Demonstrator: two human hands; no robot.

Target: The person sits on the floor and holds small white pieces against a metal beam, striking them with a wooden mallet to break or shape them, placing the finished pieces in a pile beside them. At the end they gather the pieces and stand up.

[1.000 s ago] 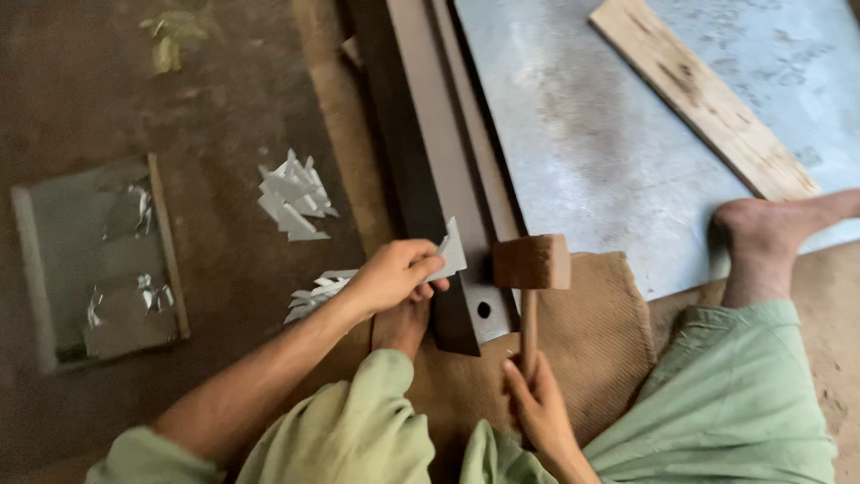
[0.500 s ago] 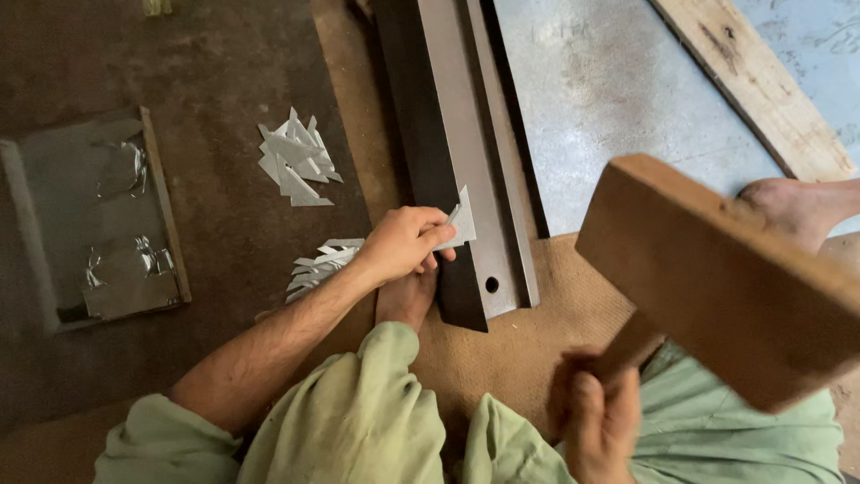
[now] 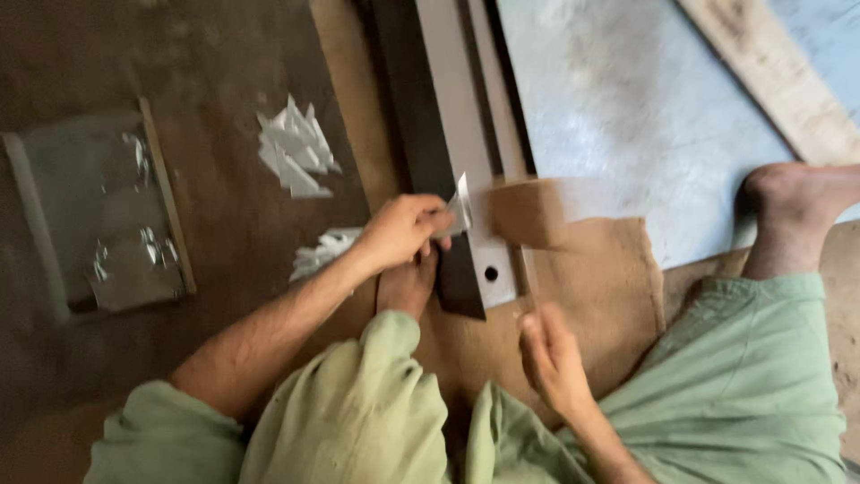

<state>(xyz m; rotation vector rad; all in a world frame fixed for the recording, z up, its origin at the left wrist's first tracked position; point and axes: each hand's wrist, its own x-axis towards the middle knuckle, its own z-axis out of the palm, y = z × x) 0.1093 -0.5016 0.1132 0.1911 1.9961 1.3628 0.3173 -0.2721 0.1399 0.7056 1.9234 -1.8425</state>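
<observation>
Pinching a small sheet-metal piece point(image 3: 460, 211) on the angle-iron bar point(image 3: 452, 161), your left hand point(image 3: 403, 231) holds it steady; your right hand point(image 3: 551, 358) grips the blurred mallet point(image 3: 528, 215) beside it. Two piles of cut pieces point(image 3: 294, 148) lie beyond your left hand, shaping apparently midway.

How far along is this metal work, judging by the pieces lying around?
Done, it seems: two heaps of cut metal pieces and lie on the floor. In hand: the left hand pinches a small metal piece on the angle bar; the right hand swings a blurred wooden mallet. What remains cannot be told.
</observation>
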